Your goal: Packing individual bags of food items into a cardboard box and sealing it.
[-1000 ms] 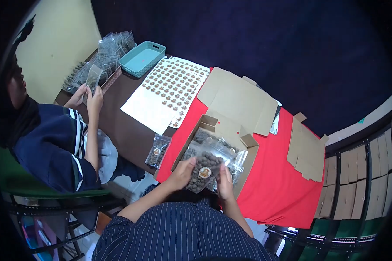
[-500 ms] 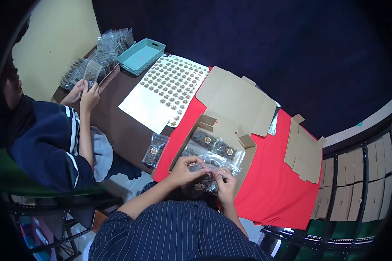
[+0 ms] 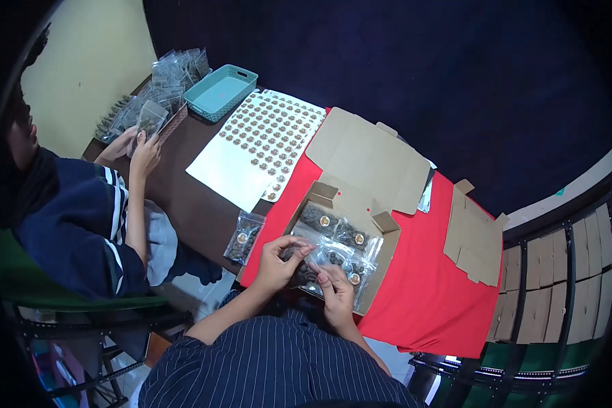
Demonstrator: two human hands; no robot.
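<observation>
My left hand (image 3: 277,266) pinches the upper edge of a clear zip bag (image 3: 306,276) filled with dark, rounded pieces. Gripping the bag's other side near its top is my right hand (image 3: 338,294), fingers curled with the thumb on the film. Both hands are over the near end of an open cardboard box (image 3: 385,265). Inside it lie several similar bags, among them a bag with a round sticker (image 3: 323,216) at the far end. My fingers partly hide the held bag. Left of the box, another stickered bag (image 3: 243,238) lies on the table.
Sheets of round stickers (image 3: 268,132) lie beyond the box, near a teal basket (image 3: 217,95). At left, a co-worker's hands (image 3: 139,146) hold a bag beside a heap of bags (image 3: 173,78). A flattened carton (image 3: 472,234) rests on the red cloth (image 3: 415,292); boxes (image 3: 551,279) fill racks at right.
My hands have moved apart, the right lower and the left slightly left, both still on the bag. The bag's sticker no longer shows. The co-worker's bag has tilted and shifted right.
</observation>
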